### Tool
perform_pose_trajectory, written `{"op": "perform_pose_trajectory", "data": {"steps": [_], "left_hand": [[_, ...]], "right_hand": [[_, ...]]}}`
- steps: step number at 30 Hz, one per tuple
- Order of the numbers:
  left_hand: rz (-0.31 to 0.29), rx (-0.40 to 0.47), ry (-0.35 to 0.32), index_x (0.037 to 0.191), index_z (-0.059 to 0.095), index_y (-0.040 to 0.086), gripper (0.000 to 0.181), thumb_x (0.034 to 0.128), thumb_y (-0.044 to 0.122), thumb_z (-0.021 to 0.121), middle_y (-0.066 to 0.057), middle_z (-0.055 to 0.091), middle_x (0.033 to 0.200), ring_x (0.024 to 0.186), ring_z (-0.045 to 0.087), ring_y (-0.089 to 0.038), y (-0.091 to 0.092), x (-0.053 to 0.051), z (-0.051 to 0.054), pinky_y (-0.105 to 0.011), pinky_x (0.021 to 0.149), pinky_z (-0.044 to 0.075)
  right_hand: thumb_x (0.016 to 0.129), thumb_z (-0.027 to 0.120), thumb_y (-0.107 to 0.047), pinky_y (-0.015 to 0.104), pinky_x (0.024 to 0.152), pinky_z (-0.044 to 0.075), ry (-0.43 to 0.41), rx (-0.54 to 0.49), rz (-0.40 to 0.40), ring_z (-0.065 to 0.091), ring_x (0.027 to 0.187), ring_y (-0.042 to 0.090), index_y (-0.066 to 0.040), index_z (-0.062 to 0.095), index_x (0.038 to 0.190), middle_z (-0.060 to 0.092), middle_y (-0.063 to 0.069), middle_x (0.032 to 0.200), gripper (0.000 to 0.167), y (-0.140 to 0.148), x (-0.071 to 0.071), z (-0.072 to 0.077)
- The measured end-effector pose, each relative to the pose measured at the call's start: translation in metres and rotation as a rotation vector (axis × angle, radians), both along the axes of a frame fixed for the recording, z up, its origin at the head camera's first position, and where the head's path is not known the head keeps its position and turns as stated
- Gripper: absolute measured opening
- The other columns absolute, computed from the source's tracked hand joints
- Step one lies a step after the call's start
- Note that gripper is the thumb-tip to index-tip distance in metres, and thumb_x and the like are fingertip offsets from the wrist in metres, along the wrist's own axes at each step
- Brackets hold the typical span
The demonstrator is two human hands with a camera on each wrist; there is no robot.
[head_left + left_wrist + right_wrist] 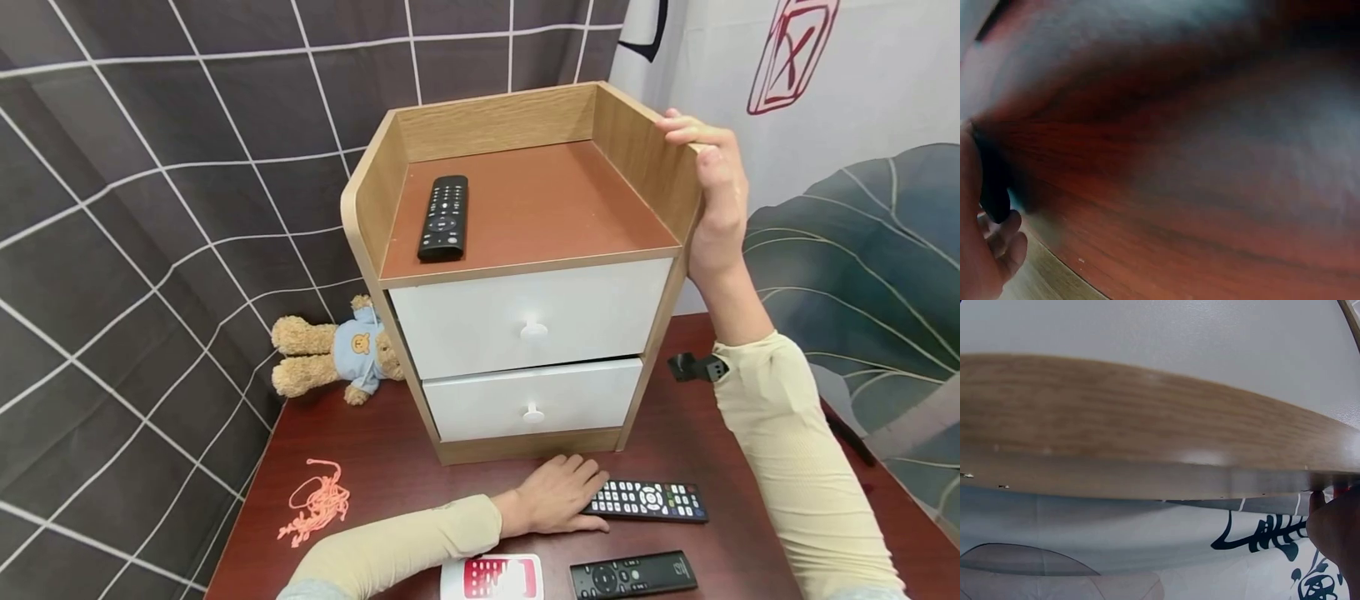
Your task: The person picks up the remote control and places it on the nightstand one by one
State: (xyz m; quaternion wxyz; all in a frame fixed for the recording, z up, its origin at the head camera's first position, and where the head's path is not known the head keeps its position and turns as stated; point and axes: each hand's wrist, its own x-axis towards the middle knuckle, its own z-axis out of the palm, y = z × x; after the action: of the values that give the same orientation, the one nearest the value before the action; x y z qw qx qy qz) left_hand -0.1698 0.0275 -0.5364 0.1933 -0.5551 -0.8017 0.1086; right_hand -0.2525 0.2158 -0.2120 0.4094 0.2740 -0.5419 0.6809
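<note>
A small wooden cabinet (534, 333) with two white drawers stands on the dark red table. My right hand (716, 192) grips the upper edge of its right side panel; in the right wrist view that hand (1337, 537) shows only at the right edge, against the wood. In front of the cabinet, my left hand (555, 500) holds the left end of a black remote control (652, 500) with white buttons, covering that end. The left wrist view shows the dark remote (994, 181) between the thumb and curled fingers. Another black remote (445, 218) lies on the cabinet's top.
A slim black remote (633, 575) and a white-and-red remote-like device (491, 577) lie at the table's front. Tangled pink string (318, 504) is at the left. A teddy bear (356, 350) in a blue top lies beside the cabinet. Dark checked cloth (150, 250) hangs behind.
</note>
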Motion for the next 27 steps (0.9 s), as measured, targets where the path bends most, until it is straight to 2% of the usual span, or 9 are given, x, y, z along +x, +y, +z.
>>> {"op": "perform_pose_trajectory", "data": {"steps": [3, 6, 11, 16, 19, 22, 25, 27], "left_hand": [[0.002, 0.001, 0.061, 0.115, 0.057, 0.023, 0.066, 0.0896, 0.08, 0.034, 0.009, 0.053, 0.103, 0.09, 0.053, -0.008, 0.002, 0.0, -0.001, -0.022, 0.072, 0.043], [0.005, 0.014, 0.085, 0.104, 0.058, 0.024, 0.064, 0.0886, 0.081, 0.033, 0.01, 0.053, 0.1, 0.088, 0.053, -0.008, 0.006, 0.001, -0.001, -0.022, 0.07, 0.042], [0.027, 0.028, 0.085, 0.094, 0.059, 0.024, 0.063, 0.0879, 0.082, 0.035, 0.009, 0.053, 0.095, 0.085, 0.052, -0.009, 0.01, 0.003, 0.0, -0.022, 0.067, 0.042], [0.031, 0.032, 0.066, 0.092, 0.058, 0.023, 0.062, 0.0882, 0.081, 0.037, 0.009, 0.053, 0.094, 0.084, 0.052, -0.008, 0.011, 0.003, 0.002, -0.02, 0.066, 0.044], [0.025, 0.032, 0.038, 0.092, 0.058, 0.023, 0.06, 0.0889, 0.079, 0.038, 0.009, 0.053, 0.093, 0.081, 0.052, -0.008, 0.011, 0.004, 0.003, -0.019, 0.065, 0.044], [0.029, 0.035, -0.018, 0.092, 0.059, 0.022, 0.059, 0.0895, 0.078, 0.04, 0.009, 0.053, 0.091, 0.079, 0.052, -0.007, 0.01, 0.005, 0.006, -0.017, 0.061, 0.043], [0.053, 0.042, -0.103, 0.093, 0.061, 0.022, 0.058, 0.0904, 0.076, 0.041, 0.009, 0.053, 0.091, 0.078, 0.053, -0.006, 0.01, 0.008, 0.01, -0.016, 0.057, 0.043], [0.087, 0.056, -0.188, 0.095, 0.062, 0.022, 0.057, 0.0904, 0.076, 0.042, 0.01, 0.055, 0.092, 0.079, 0.055, -0.005, 0.009, 0.012, 0.016, -0.016, 0.057, 0.044]], "right_hand": [[0.094, 0.044, -0.022, 0.029, 0.113, 0.03, -0.001, 0.003, -0.001, 0.046, 0.135, 0.029, -0.009, 0.067, 0.103, 0.068, 0.006, 0.12, 0.028, 0.0, 0.0, 0.0], [0.095, 0.044, -0.022, 0.029, 0.113, 0.03, -0.001, 0.004, -0.002, 0.046, 0.135, 0.029, -0.009, 0.067, 0.103, 0.068, 0.006, 0.12, 0.028, 0.0, -0.001, 0.0], [0.094, 0.044, -0.022, 0.029, 0.113, 0.03, -0.001, 0.007, 0.005, 0.045, 0.135, 0.029, -0.009, 0.067, 0.104, 0.067, 0.007, 0.121, 0.028, -0.001, -0.001, 0.0], [0.095, 0.045, -0.023, 0.03, 0.113, 0.03, 0.004, 0.005, 0.013, 0.045, 0.135, 0.029, -0.008, 0.067, 0.104, 0.067, 0.008, 0.122, 0.028, -0.001, -0.001, 0.0], [0.095, 0.045, -0.023, 0.03, 0.114, 0.03, 0.003, 0.004, 0.011, 0.045, 0.136, 0.03, -0.008, 0.067, 0.104, 0.067, 0.008, 0.122, 0.028, -0.001, 0.0, 0.0], [0.095, 0.045, -0.023, 0.03, 0.113, 0.03, 0.0, 0.005, 0.011, 0.045, 0.136, 0.03, -0.008, 0.067, 0.104, 0.067, 0.008, 0.122, 0.028, -0.001, 0.0, -0.001], [0.095, 0.045, -0.023, 0.03, 0.113, 0.03, 0.0, 0.007, 0.012, 0.045, 0.136, 0.03, -0.008, 0.067, 0.104, 0.067, 0.008, 0.122, 0.028, -0.001, 0.0, 0.0], [0.095, 0.046, -0.023, 0.03, 0.114, 0.03, 0.003, 0.006, 0.016, 0.045, 0.135, 0.03, -0.008, 0.067, 0.104, 0.067, 0.008, 0.122, 0.028, 0.0, 0.0, 0.0]]}}
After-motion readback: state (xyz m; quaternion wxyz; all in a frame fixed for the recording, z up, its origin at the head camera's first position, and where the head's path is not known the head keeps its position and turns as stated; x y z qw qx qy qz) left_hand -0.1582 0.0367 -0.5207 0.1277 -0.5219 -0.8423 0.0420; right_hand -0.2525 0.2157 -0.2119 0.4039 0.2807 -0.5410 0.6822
